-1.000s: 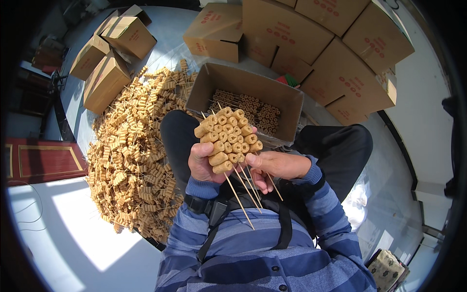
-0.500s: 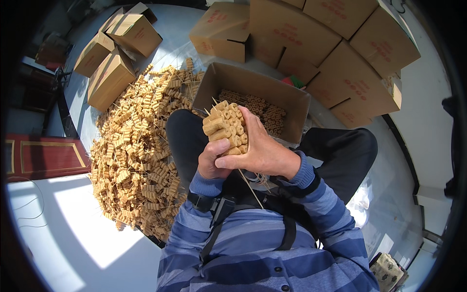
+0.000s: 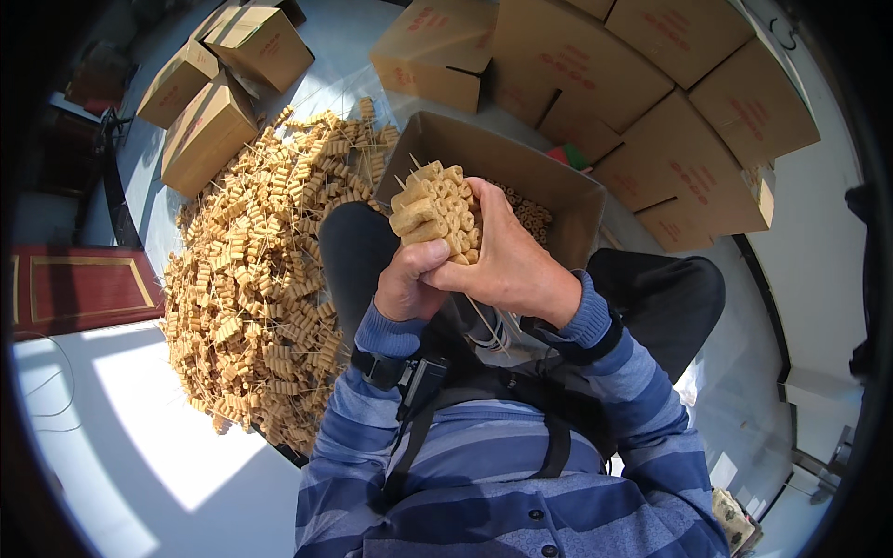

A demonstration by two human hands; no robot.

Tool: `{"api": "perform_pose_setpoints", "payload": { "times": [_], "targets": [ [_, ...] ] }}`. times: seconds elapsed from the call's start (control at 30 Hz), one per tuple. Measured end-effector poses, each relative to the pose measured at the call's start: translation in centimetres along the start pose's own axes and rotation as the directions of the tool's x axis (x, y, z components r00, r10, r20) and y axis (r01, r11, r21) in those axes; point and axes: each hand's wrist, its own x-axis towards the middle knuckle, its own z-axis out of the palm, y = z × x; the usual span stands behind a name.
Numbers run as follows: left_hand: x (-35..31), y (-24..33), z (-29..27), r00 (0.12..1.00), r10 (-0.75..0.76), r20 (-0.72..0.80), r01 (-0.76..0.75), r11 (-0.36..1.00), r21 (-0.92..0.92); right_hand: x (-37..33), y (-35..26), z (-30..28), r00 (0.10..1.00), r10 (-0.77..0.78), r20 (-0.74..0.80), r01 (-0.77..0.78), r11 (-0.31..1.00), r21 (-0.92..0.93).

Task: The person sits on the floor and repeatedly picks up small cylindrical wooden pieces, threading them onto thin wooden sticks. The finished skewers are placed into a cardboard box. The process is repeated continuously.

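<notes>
Both hands grip a tight bundle of skewered tan rolls (image 3: 437, 212), with their ringed ends turned toward me. My left hand (image 3: 409, 284) supports it from below on the left, thumb across the front. My right hand (image 3: 516, 251) wraps the right side, its thumb reaching toward the left one. A few thin stick tips jut out at the bundle's upper left, and another stick (image 3: 488, 325) slants down below the hands. Just beyond, an open cardboard box (image 3: 579, 209) contains more of these rolls (image 3: 532, 219), partly hidden by the bundle and my right hand.
A large heap of loose skewered rolls (image 3: 260, 298) lies on the floor at my left. Stacked cardboard cartons (image 3: 688, 121) stand behind the box, and others (image 3: 209, 135) stand at the far left. My bent legs (image 3: 665, 298) flank the hands.
My hands have lifted the bundle slightly farther forward, over the near edge of the box, covering more of its contents. Both still grip it. The whole view has shifted a little.
</notes>
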Motion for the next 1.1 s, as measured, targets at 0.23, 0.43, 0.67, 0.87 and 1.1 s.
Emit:
{"api": "perform_pose_setpoints", "payload": {
  "times": [0.23, 0.43, 0.67, 0.87, 1.1],
  "targets": [
    [1.7, 5.3, -4.5, 0.957, 0.264, -0.120, -0.250, 0.961, 0.118, 5.9, 2.8, -3.7, 0.992, 0.068, -0.109, -0.087, 0.980, -0.180],
    [-4.5, 10.3, -11.0, 0.830, 0.428, -0.357, -0.358, 0.900, 0.247, 10.5, 12.1, -2.6, 0.985, 0.142, -0.096, -0.171, 0.758, -0.630],
    [-8.1, 6.5, -13.3, 0.730, 0.321, -0.604, -0.213, 0.946, 0.246, 13.2, 20.8, 2.9, 0.906, 0.411, 0.098, -0.199, 0.620, -0.759],
    [-6.9, 3.1, -12.3, 0.643, 0.373, -0.668, -0.090, 0.904, 0.418, 13.9, 25.9, 6.5, 0.911, 0.383, 0.150, -0.116, 0.589, -0.800],
    [-6.5, 2.8, -12.8, 0.627, 0.395, -0.672, -0.026, 0.872, 0.488, 15.3, 28.8, 10.1, 0.952, 0.293, 0.085, -0.134, 0.652, -0.746]
  ]
}}
